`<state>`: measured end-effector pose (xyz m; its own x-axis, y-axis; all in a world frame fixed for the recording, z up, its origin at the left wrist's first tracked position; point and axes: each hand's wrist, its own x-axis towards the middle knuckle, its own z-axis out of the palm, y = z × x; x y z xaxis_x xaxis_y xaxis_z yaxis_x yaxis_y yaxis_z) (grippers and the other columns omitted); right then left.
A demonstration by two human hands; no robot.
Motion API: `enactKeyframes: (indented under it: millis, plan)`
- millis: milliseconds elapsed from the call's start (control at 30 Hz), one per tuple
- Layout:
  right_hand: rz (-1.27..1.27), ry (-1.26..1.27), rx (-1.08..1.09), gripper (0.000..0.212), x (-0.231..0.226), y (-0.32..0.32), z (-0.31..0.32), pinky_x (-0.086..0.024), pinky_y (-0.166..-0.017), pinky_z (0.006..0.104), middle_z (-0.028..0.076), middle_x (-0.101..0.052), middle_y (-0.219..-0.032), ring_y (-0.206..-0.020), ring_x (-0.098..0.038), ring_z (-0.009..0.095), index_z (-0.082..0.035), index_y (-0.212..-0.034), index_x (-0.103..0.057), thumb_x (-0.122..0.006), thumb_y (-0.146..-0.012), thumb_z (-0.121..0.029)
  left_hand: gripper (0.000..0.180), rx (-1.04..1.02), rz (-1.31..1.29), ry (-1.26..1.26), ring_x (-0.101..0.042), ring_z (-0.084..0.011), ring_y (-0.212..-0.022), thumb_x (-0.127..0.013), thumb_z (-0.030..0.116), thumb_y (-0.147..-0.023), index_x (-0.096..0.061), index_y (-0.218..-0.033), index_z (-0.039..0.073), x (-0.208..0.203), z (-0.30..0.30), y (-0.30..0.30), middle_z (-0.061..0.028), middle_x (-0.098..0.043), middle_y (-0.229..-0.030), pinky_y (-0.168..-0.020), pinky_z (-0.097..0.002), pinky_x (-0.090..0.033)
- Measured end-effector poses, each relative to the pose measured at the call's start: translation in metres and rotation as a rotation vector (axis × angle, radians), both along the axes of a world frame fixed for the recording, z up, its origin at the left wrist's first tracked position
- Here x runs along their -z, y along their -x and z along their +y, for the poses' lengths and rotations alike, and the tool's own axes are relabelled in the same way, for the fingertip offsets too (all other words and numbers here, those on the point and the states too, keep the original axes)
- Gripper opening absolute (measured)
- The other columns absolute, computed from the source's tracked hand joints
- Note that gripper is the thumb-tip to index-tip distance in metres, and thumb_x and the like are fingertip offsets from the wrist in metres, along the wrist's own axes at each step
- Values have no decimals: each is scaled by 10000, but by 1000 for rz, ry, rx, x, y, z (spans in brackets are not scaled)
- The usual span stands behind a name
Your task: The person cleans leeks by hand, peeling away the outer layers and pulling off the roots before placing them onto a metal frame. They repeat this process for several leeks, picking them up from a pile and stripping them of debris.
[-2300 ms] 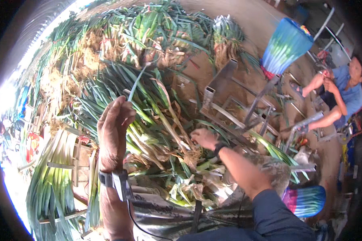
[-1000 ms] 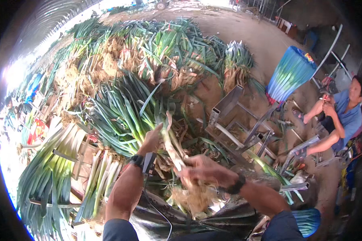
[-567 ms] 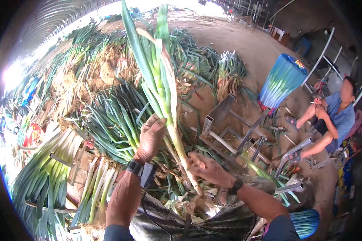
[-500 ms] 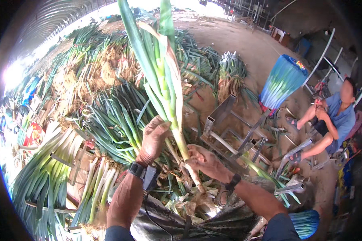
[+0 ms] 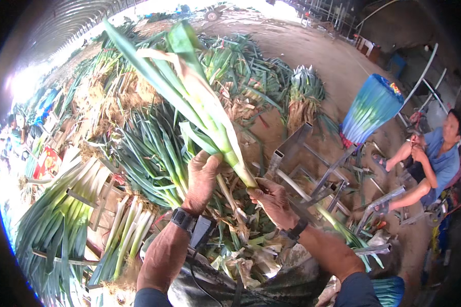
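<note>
A large green onion [image 5: 217, 133] slants across the middle, its leaves reaching up to the left. One pale, dry outer leaf peels along its side. My left hand [image 5: 203, 176] is closed around the stalk, thumb on top. Around the lower white end my right hand [image 5: 274, 200] is closed, and the root end is hidden behind it. Both wrists wear dark bands. Below my hands lies a heap of peeled leaves and skins [image 5: 248, 263]. Behind my left hand, a pile of unpeeled green onions [image 5: 151, 153] spreads out with dark leaves.
Cleaned green onions [image 5: 61, 215] rest on a metal rack at left, with paler stalks [image 5: 130, 225] beside them. A metal frame [image 5: 312, 179] stands right of my hands. Farther right are a wrapped bundle [image 5: 372, 107] and a seated person [image 5: 438, 153]. Bundles with roots [image 5: 112, 92] fill the back.
The green onion has tilted further left and its root end no longer shows. My right hand has moved slightly up and right, its fingers now closed around the lower stalk.
</note>
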<state>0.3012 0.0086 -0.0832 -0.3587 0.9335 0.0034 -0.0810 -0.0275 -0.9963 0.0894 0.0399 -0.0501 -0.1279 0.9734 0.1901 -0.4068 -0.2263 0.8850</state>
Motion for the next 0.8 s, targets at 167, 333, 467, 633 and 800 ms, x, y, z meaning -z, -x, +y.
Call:
enactKeyframes:
  millis: [167,333,467,633,800]
  plan:
    - [-35,-29,17,390,-25,1,-2,-479,-627,229,17,-663,-928,-750,-577,61,15,-1221,-630,-688,-945,-255,165,0,-197,120,-695,-193,-658,-552,81,-948,-633,-1016,-46,5,5,-3,-135,-707,-857,-594,-303,-592]
    - [31,-96,51,386,-41,0,4,-454,-521,213,9,-670,-811,-628,-557,39,-19,-1270,-611,-650,-968,-256,221,652,651,388,-702,-218,-718,-589,174,-966,-632,-1079,-11,26,-11,-12,-148,-704,-850,-612,-314,-596]
    - [29,-53,18,412,-44,1,4,-437,-470,207,33,-680,-816,-578,-546,37,-7,-1331,-559,-618,-987,-225,250,529,1438,188,-698,-209,-822,-671,305,-937,-701,-1074,98,51,-22,-13,-57,-727,-903,-715,-328,-577]
    - [61,5,8,446,-35,-3,2,-444,-465,212,53,-681,-821,-575,-553,39,17,-1329,-552,-641,-975,-240,343,212,67,183,-660,-163,-739,-615,303,-941,-647,-1104,3,-15,-1,2,-79,-693,-888,-619,-273,-533]
    - [55,37,-57,478,-34,3,-2,-456,-463,221,58,-684,-818,-575,-565,56,13,-1337,-548,-655,-967,-269,577,460,-177,113,-645,-184,-936,-593,434,-926,-533,-1308,5,4,8,15,-80,-650,-1151,-707,-295,-534]
